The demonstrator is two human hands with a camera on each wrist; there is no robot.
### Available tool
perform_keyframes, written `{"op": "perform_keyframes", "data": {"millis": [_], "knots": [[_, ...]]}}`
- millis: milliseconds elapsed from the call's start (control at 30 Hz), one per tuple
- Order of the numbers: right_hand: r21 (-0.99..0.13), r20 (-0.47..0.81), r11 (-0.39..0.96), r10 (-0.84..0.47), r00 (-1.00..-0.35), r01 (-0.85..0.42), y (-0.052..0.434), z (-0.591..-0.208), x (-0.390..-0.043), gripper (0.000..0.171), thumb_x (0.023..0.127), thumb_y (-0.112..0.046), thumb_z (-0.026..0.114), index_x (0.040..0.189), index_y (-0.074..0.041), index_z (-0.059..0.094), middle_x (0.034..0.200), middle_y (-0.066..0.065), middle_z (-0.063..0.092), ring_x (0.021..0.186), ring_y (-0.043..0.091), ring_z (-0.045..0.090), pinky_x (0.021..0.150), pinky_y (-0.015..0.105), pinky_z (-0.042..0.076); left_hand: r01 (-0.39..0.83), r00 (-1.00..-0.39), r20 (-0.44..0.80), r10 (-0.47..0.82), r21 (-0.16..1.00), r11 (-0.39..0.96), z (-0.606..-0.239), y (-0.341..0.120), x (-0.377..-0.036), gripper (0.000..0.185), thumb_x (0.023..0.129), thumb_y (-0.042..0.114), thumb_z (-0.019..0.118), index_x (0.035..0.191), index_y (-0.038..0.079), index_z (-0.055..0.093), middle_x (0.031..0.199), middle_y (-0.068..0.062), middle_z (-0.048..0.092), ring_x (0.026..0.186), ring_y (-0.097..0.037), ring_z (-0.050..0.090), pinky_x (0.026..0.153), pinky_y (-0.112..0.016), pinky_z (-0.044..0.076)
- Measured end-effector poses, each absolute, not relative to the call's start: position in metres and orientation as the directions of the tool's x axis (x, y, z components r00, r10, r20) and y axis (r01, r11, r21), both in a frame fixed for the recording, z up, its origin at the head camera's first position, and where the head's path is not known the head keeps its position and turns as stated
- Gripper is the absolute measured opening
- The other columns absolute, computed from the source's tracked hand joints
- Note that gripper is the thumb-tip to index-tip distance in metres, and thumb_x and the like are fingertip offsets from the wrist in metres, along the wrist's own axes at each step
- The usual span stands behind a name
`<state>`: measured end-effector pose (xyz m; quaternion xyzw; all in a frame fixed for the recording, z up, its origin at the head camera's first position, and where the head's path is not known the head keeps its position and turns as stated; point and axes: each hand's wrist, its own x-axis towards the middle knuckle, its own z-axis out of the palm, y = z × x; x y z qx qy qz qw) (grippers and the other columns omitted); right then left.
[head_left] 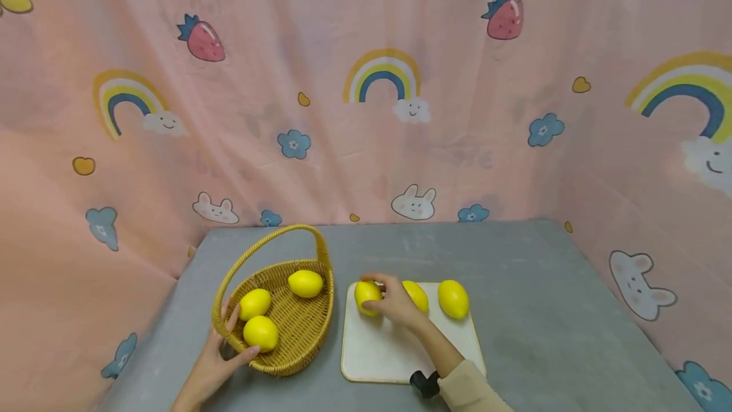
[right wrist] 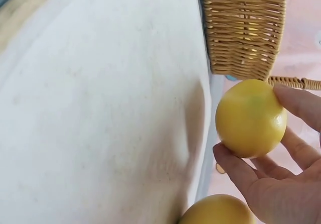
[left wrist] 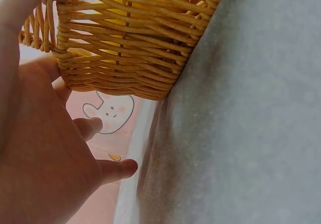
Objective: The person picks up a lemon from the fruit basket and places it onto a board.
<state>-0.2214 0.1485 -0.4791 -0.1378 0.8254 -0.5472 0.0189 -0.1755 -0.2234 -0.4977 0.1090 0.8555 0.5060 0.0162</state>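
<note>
Lemon [head_left: 366, 296] sits pinched in our right hand [head_left: 397, 303], just right of the wicker basket [head_left: 297, 336]. Our left hand [head_left: 220, 361] clasps its rim.

**Around the table**

Grey table [head_left: 515, 285], matte, faintly mottled. Behind and to both sides, a pink curtain [head_left: 457, 145] in soft folds, printed with rainbows on smiling clouds, strawberries, blue flowers, white bunnies and small yellow hearts. At the far end of the white board [head_left: 389, 348], two more lemons: one [head_left: 454, 299] lying free at the right, another [head_left: 417, 295] just left of it, partly hidden. At the board's near edge, a small black object [head_left: 424, 384], unclear what.
</note>
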Motion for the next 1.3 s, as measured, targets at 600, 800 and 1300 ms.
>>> {"op": "perform_keyframes", "data": {"millis": [600,800,1300], "knots": [[-0.794,0.162,0.540,-0.251,-0.954,-0.277,0.138,-0.482,-0.224,0.047,0.073,0.005,0.072,0.119,0.005,0.059,0.113,0.017,0.055,0.109,0.036,0.050,0.095,0.051,0.039,0.182,-0.976,0.101,0.193,0.867,0.464,-0.499,-0.224,-0.174,0.087,0.083,0.019,0.073,0.151,0.024,0.018,0.156,0.004,-0.008,0.138,-0.042,-0.011,0.094,-0.076,0.006],[-0.772,0.158,0.574,-0.241,-0.958,-0.272,0.134,-0.481,-0.224,0.048,0.073,0.005,0.073,0.119,0.005,0.059,0.113,0.017,0.052,0.108,0.036,0.050,0.094,0.051,0.040,0.215,-0.970,0.136,0.203,0.871,0.442,-0.502,-0.224,-0.175,0.087,0.082,0.016,0.073,0.151,0.021,0.020,0.156,0.006,-0.005,0.138,-0.041,-0.010,0.094,-0.076,0.006],[-0.778,0.191,0.550,-0.252,-0.949,-0.303,0.129,-0.477,-0.224,0.046,0.071,0.003,0.076,0.114,0.006,0.060,0.110,0.017,0.050,0.106,0.035,0.050,0.093,0.050,0.040,0.227,-0.967,0.151,0.206,0.877,0.423,-0.504,-0.224,-0.177,0.087,0.082,0.015,0.074,0.151,0.019,0.021,0.156,0.010,-0.006,0.138,-0.039,-0.011,0.095,-0.075,0.003]]}}
